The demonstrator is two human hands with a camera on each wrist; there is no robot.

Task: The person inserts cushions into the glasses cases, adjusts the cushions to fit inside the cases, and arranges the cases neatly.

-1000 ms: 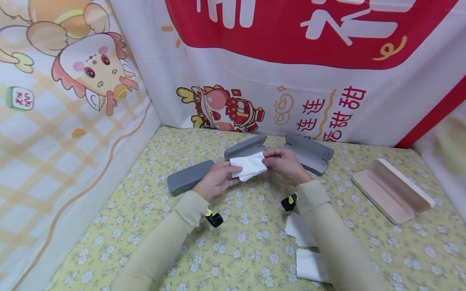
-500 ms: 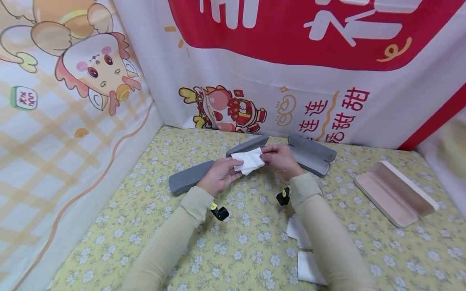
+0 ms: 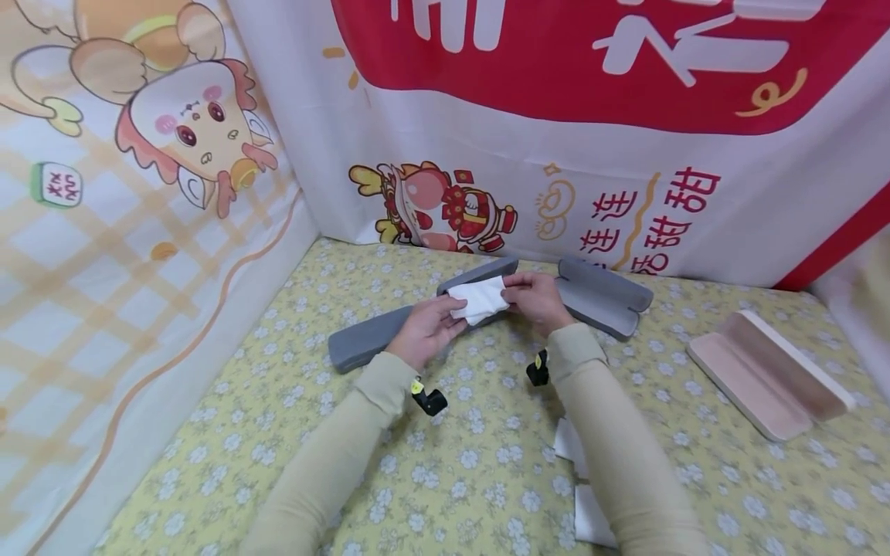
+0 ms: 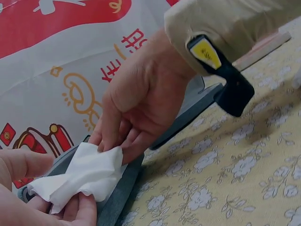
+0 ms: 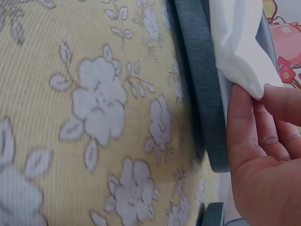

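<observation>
A folded white cloth (image 3: 480, 300) is stretched between both hands, low over an open grey glasses case (image 3: 478, 273) in the middle back. My left hand (image 3: 426, 333) holds its left end, fingers beneath it in the left wrist view. The right hand (image 3: 538, 300) pinches the other end between thumb and fingers, as the right wrist view also shows for the cloth (image 5: 240, 47). Below the cloth in that view runs the dark grey edge of the case (image 5: 202, 89). The hands and cloth hide much of the case's inside.
Left of the hands lies a closed grey glasses case (image 3: 368, 337). An open grey case (image 3: 601, 297) stands at the right back, and an open pink-lined case (image 3: 754, 378) farther right. Two white cloths, one nearer (image 3: 591, 521) and one farther (image 3: 568, 442), lie partly under the right forearm.
Both hands have carried the cloth slightly away from the body, farther over the middle grey case. The head view has shifted a little left.
</observation>
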